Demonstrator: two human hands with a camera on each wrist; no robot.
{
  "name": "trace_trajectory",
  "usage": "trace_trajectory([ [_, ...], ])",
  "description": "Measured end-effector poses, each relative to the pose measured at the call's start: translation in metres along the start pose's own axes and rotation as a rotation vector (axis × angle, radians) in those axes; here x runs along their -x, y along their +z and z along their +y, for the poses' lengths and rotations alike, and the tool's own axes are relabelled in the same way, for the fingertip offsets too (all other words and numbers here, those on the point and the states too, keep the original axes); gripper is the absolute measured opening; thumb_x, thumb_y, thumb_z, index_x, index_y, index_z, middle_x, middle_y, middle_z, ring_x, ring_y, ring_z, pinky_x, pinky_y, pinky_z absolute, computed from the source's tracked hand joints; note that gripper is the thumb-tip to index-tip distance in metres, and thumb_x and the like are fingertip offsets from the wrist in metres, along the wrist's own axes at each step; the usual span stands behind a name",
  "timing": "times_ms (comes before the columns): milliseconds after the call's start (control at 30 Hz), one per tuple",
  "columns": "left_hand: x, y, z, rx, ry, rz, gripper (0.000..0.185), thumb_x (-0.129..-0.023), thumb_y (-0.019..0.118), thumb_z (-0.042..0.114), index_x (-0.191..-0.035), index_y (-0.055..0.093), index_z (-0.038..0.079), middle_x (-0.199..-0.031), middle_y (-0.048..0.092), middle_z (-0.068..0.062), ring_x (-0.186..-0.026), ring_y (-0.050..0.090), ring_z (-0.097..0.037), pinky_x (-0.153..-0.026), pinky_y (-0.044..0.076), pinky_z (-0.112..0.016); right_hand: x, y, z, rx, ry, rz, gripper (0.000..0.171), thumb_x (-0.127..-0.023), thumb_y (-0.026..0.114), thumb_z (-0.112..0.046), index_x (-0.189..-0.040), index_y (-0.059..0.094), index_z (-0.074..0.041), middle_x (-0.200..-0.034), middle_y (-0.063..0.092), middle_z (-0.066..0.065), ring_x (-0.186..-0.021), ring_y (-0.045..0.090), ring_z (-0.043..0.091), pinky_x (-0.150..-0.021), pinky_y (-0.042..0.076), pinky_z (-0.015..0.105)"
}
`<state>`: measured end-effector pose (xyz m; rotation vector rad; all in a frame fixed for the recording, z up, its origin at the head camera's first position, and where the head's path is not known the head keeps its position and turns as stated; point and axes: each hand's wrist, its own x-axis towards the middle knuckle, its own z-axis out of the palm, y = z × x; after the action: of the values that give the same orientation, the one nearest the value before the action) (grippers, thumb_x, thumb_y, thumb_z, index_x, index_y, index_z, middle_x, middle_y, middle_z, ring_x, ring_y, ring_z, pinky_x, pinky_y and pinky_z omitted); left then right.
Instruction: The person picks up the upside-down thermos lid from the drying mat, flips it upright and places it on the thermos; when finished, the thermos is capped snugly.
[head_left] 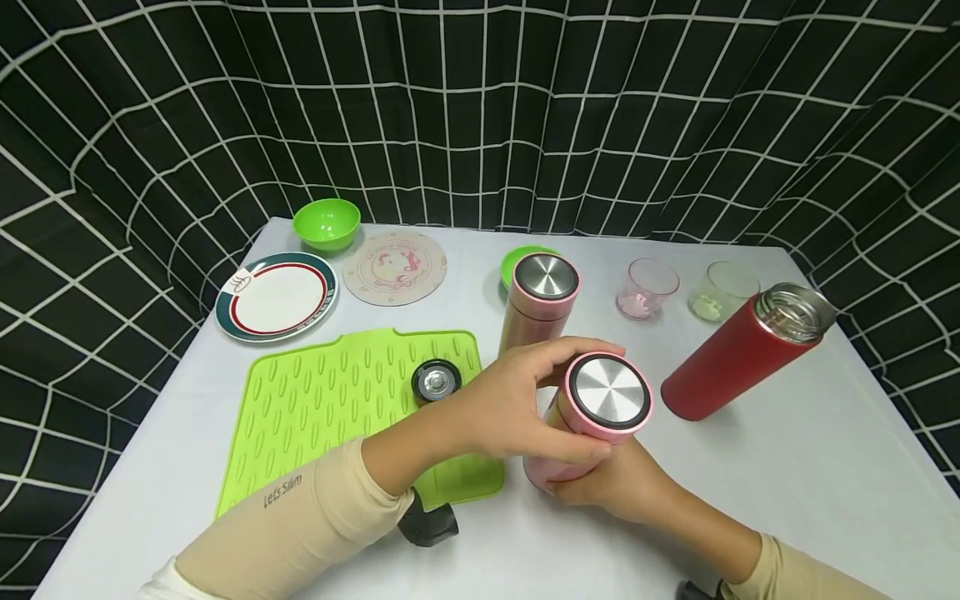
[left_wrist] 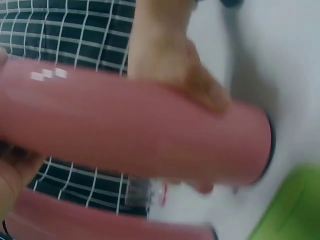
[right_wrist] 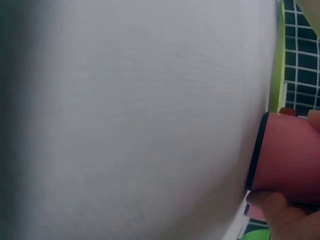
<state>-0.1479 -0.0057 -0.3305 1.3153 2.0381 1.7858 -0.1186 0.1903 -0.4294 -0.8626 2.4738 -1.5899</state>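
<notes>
A pink thermos (head_left: 609, 392) with a steel-topped lid is held between both hands in front of me. My left hand (head_left: 510, 404) grips it near the top, thumb and fingers around the lid end. Lower down, my right hand (head_left: 618, 483) wraps the body; its fingers (right_wrist: 285, 215) show beside the black-rimmed base in the right wrist view. The left wrist view shows the thermos body (left_wrist: 130, 130) spanning between the hands. Whether the base touches the table cannot be told. Just behind stands a second pink thermos (head_left: 542, 292), lid on.
A lidless red thermos (head_left: 735, 358) stands at right, near two small glasses (head_left: 647, 287). At left are a green silicone mat (head_left: 322, 408) bearing a black stopper (head_left: 437, 381), a rimmed plate (head_left: 277, 296), a round mat (head_left: 395, 267) and a green bowl (head_left: 327, 223). Another green item (head_left: 517, 258) is partly hidden.
</notes>
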Motion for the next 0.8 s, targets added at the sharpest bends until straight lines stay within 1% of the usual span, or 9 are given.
trace_trajectory([
  [100,0.0,-0.001,0.001,-0.034,-0.019,-0.004,0.081,-0.07,0.089,0.013,-0.138,0.045,0.009,-0.129,0.053,0.003,-0.117,0.05,-0.003,-0.1,0.043,-0.025,-0.001,0.0,-0.001,-0.013,0.015,-0.016,0.052,-0.059,0.089,0.0,-0.096,0.06,-0.023,-0.089,0.063,-0.005,-0.077,0.06,0.015,-0.067,0.052,0.029],
  [233,0.001,0.005,0.002,-0.125,-0.015,0.102,0.077,-0.065,0.092,0.024,-0.128,0.05,0.011,-0.124,0.051,0.005,-0.112,0.051,-0.002,-0.095,0.045,-0.022,0.001,0.0,-0.001,0.008,0.041,-0.004,0.056,-0.059,0.09,-0.004,-0.101,0.057,-0.021,-0.095,0.061,-0.005,-0.081,0.059,0.015,-0.069,0.051,0.028],
  [300,0.001,0.003,0.002,-0.057,-0.005,0.107,0.07,-0.069,0.09,0.017,-0.128,0.054,0.008,-0.121,0.058,0.002,-0.109,0.055,-0.004,-0.095,0.047,-0.024,0.001,0.0,-0.001,0.04,0.046,0.012,0.06,-0.058,0.092,-0.006,-0.104,0.056,-0.021,-0.097,0.06,-0.006,-0.082,0.058,0.014,-0.071,0.05,0.027],
  [433,0.001,-0.003,0.0,0.088,-0.006,0.005,0.074,-0.074,0.083,0.002,-0.139,0.049,0.004,-0.129,0.059,-0.003,-0.117,0.055,-0.008,-0.101,0.043,-0.029,0.001,-0.001,-0.001,0.071,0.023,0.007,0.058,-0.056,0.091,-0.004,-0.1,0.058,-0.023,-0.093,0.061,-0.007,-0.079,0.058,0.013,-0.07,0.05,0.027],
  [500,0.002,-0.001,0.001,0.06,-0.016,0.02,0.08,-0.072,0.086,0.006,-0.141,0.043,0.006,-0.133,0.052,-0.002,-0.119,0.051,-0.008,-0.102,0.042,-0.029,0.001,-0.002,-0.001,0.039,0.029,-0.007,0.058,-0.057,0.09,-0.003,-0.101,0.059,-0.023,-0.094,0.062,-0.006,-0.08,0.059,0.014,-0.071,0.051,0.028],
  [600,0.002,0.007,0.003,-0.054,-0.017,0.125,0.08,-0.066,0.092,0.017,-0.131,0.045,0.009,-0.127,0.05,0.002,-0.114,0.052,-0.006,-0.099,0.043,-0.026,0.002,-0.002,-0.002,0.012,0.06,-0.015,0.058,-0.06,0.091,-0.005,-0.104,0.058,-0.022,-0.098,0.062,-0.005,-0.084,0.059,0.015,-0.073,0.051,0.028],
  [667,0.003,0.009,0.003,-0.064,-0.026,0.176,0.077,-0.063,0.093,0.016,-0.126,0.05,0.009,-0.121,0.053,0.004,-0.109,0.055,-0.005,-0.097,0.045,-0.025,0.002,-0.002,-0.002,0.02,0.059,-0.014,0.057,-0.06,0.091,-0.006,-0.104,0.058,-0.021,-0.099,0.061,-0.005,-0.085,0.059,0.015,-0.074,0.051,0.028],
  [733,0.003,0.006,0.001,0.002,-0.023,0.158,0.07,-0.065,0.091,0.011,-0.125,0.056,0.007,-0.119,0.06,0.004,-0.108,0.059,-0.006,-0.096,0.046,-0.027,0.002,-0.001,-0.002,0.052,0.055,0.004,0.058,-0.059,0.091,-0.007,-0.103,0.058,-0.024,-0.098,0.061,-0.007,-0.085,0.059,0.014,-0.075,0.05,0.027],
  [800,0.002,0.001,-0.001,0.089,-0.021,0.092,0.069,-0.068,0.088,0.004,-0.13,0.056,0.004,-0.122,0.063,0.002,-0.112,0.058,-0.008,-0.1,0.045,-0.029,0.001,-0.001,-0.001,0.07,0.028,0.006,0.056,-0.058,0.091,-0.006,-0.099,0.058,-0.025,-0.094,0.061,-0.008,-0.081,0.059,0.013,-0.073,0.05,0.027],
])
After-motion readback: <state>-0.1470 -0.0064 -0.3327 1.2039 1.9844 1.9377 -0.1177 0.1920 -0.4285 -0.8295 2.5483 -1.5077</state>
